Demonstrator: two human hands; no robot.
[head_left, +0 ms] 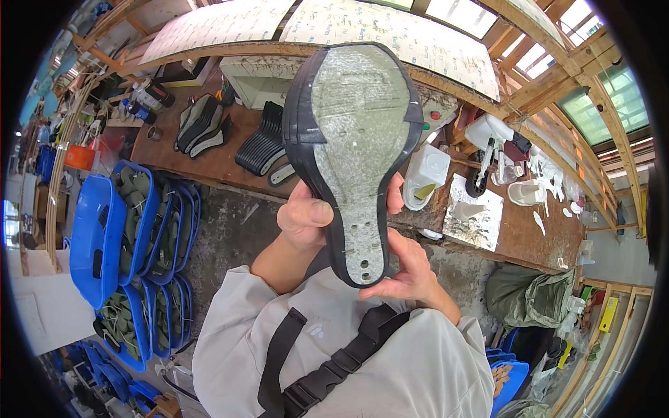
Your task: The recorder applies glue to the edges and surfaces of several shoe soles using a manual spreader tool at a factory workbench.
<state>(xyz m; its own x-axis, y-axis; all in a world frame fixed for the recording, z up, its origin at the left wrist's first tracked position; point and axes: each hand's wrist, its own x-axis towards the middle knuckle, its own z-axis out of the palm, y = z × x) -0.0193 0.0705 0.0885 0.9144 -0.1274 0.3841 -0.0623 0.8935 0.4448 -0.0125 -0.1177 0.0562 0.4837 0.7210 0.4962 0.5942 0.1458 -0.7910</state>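
Up close in front of me is a shoe sole, wide end up, with a thick black rim around a rough grey-green inner face. Small holes pierce its narrow lower end. My left hand grips the narrow part from the left, its thumb lying on the face near the rim. From the right, my right hand clasps the lower end, its thumb along the bottom edge; some of its fingers are hidden behind the sole. Beyond it, on the workbench, rest black soles in a row and a smaller group.
Stacked blue baskets with grey-green pieces stand at left. On the bench's right side are a cut-open white plastic jug, a stained white sheet and a black wheel-like part. A grey-green sack sits at lower right.
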